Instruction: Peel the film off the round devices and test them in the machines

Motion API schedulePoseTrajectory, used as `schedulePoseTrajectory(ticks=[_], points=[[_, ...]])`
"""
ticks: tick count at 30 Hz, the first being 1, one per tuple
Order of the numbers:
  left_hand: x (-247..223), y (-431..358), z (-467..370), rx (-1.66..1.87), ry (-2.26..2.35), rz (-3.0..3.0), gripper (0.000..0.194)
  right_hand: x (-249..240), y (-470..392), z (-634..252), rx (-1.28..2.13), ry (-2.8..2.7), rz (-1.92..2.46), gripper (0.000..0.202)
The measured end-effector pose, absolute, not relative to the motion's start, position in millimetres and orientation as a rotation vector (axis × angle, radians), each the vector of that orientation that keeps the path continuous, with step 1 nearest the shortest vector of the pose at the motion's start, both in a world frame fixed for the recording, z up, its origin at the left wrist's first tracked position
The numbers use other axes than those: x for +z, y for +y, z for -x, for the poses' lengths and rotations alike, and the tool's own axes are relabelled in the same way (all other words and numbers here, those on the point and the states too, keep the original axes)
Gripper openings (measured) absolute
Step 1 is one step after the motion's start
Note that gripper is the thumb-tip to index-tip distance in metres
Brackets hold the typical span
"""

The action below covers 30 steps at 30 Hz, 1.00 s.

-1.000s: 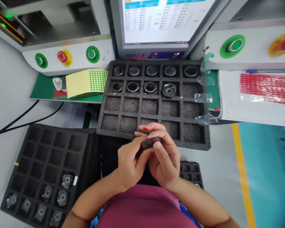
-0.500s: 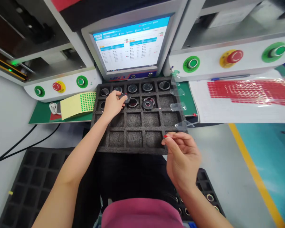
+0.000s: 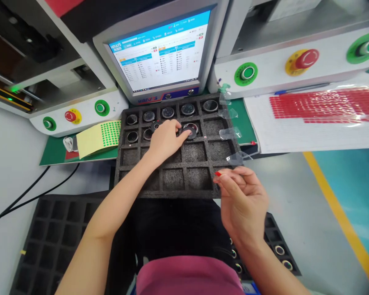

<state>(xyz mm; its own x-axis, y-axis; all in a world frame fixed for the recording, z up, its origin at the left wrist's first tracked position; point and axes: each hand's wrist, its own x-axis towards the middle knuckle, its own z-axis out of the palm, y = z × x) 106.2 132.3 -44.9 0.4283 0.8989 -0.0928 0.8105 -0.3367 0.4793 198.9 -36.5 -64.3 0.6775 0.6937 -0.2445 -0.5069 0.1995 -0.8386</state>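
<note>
My left hand (image 3: 167, 141) is over the second row of a black foam tray (image 3: 174, 196). Its thumb presses on a round black watch back (image 3: 190, 134), fingers curled at the part's left side; the fingertips are partly hidden. Another black watch back (image 3: 155, 125) leans over a watch (image 3: 147, 134) just left of the hand. Watches with dark round faces, such as this one (image 3: 188, 109), fill the tray's far row. Near the tray's front right corner, my right hand (image 3: 244, 200) pinches a small red sticker (image 3: 217, 174) between thumb and forefinger.
Behind the tray stands a monitor (image 3: 162, 53), with button panels (image 3: 70, 116) on both sides. Clear film pieces (image 3: 230, 133) cling to the tray's right edge. Red sticker sheets (image 3: 322, 104) lie on white paper at right, a green-dotted yellow sheet (image 3: 92, 141) at left.
My left hand has let go of one watch back, left near the second column, and moved right to another. The right hand still pinches the red sticker. The view has shifted slightly.
</note>
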Motion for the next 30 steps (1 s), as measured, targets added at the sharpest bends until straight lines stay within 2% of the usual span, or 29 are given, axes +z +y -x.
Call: schedulePoseTrajectory(ticks=[3, 8, 11, 15, 17, 21, 24, 27, 30], points=[[-49.8, 131.4, -118.8, 0.179, 1.553, -2.16, 0.034, -68.3, -37.3, -199.1, 0.846, -0.223, 1.093, 0.028], [-53.4, 133.8, -127.5, 0.272, 1.511, -2.097, 0.022, -70.5, -41.0, -200.0, 0.875, -0.192, 1.117, 0.031], [-51.4, 124.3, -123.9, 0.368, 1.418, -2.011, 0.024, -64.0, -45.1, -202.8, 0.898, -0.199, 1.094, 0.031], [-35.1, 89.8, -104.6, 0.605, 1.181, -1.414, 0.022, -51.1, -51.0, -206.5, 0.871, -0.324, 1.065, 0.027], [-24.5, 69.1, -90.3, 0.561, 1.028, -1.145, 0.016, -47.0, -52.1, -206.4, 0.896, -0.395, 1.043, 0.027], [-12.6, 36.0, -63.0, 0.406, 0.924, -0.957, 0.025, -46.1, -51.6, -202.3, 0.96, -0.456, 1.039, 0.027], [-10.9, 16.3, -48.8, 0.558, 0.911, -0.949, 0.025, -46.4, -53.2, -197.5, 0.967, -0.549, 1.062, 0.025], [-8.1, -2.0, -40.8, 0.748, 0.862, -1.144, 0.015, -43.8, -56.7, -192.1, 0.91, -0.645, 1.089, 0.028], [-2.7, -16.0, -38.0, 0.805, 0.835, -1.322, 0.014, -39.2, -58.9, -186.8, 0.803, -0.713, 1.084, 0.031]])
